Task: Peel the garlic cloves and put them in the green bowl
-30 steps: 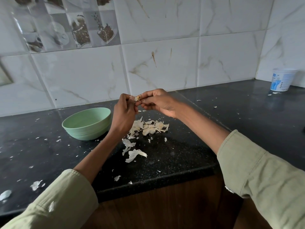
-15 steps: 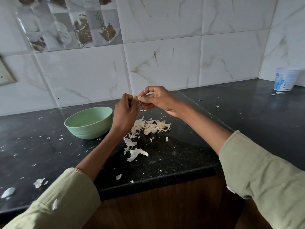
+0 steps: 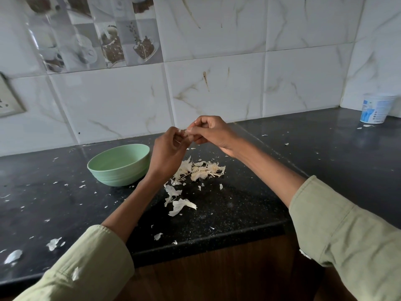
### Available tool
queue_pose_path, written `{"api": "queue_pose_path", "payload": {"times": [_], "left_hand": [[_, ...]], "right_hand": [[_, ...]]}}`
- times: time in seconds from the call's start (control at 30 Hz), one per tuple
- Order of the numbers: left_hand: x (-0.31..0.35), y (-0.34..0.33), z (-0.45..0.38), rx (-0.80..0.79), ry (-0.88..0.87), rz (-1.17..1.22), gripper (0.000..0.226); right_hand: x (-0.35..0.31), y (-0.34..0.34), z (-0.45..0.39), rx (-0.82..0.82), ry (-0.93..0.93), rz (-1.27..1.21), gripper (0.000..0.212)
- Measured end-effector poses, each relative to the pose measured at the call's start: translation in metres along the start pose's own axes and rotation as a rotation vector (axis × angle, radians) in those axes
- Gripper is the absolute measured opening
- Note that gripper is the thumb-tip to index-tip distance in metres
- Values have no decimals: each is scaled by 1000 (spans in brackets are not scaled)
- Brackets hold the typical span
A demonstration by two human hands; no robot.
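Both hands, left hand (image 3: pixel 168 149) and right hand (image 3: pixel 209 132), pinch one garlic clove (image 3: pixel 184 133) above the counter (image 3: pixel 238 205), beside the green bowl (image 3: pixel 119 165). Clove: light, firm, likely slippery; skin papery. Grip the ends.

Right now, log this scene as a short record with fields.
left hand: pinches a garlic clove
right hand: picks at the same clove
height: hands held above the counter
green bowl: upright, left of the hands, contents not visible
peels: piled under the hands, flakes scattered around
white tub: far right corner
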State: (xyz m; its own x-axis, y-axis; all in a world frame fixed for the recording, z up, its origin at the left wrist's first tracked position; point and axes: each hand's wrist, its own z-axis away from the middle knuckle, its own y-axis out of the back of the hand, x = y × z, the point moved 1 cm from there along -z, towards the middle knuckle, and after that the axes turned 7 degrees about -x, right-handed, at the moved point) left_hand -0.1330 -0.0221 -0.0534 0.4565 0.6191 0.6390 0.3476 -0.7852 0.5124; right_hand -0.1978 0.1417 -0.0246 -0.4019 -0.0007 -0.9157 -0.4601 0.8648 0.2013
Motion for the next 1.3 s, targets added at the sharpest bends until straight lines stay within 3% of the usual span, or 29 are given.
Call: {"api": "queue_pose_path", "payload": {"times": [0.1,0.27,0.5,0.73,0.93,1.07,1.17,1.3], "left_hand": [[-3,2,-2,20,-22,-31,18],[-6,6,-1,17,-14,-45,20],[3,7,0,-36,-4,83,21],[6,7,1,-94,-34,103,17],[7,7,1,-45,-2,84,19],[6,8,1,-14,25,65,19],[10,11,2,-23,-28,67,18],[15,10,2,-63,-95,75,15]], "right_hand": [[0,0,2,-37,29,83,10],[3,-4,2,-41,103,229,20],[-4,7,4,-235,-153,-193,9],[-1,15,4,-279,-323,-361,5],[1,11,2,-168,-162,-187,31],[-1,3,3,-118,-41,-46,14],[-3,6,4,-198,-176,-239,11],[-6,13,9,-316,-362,-482,26]]}}
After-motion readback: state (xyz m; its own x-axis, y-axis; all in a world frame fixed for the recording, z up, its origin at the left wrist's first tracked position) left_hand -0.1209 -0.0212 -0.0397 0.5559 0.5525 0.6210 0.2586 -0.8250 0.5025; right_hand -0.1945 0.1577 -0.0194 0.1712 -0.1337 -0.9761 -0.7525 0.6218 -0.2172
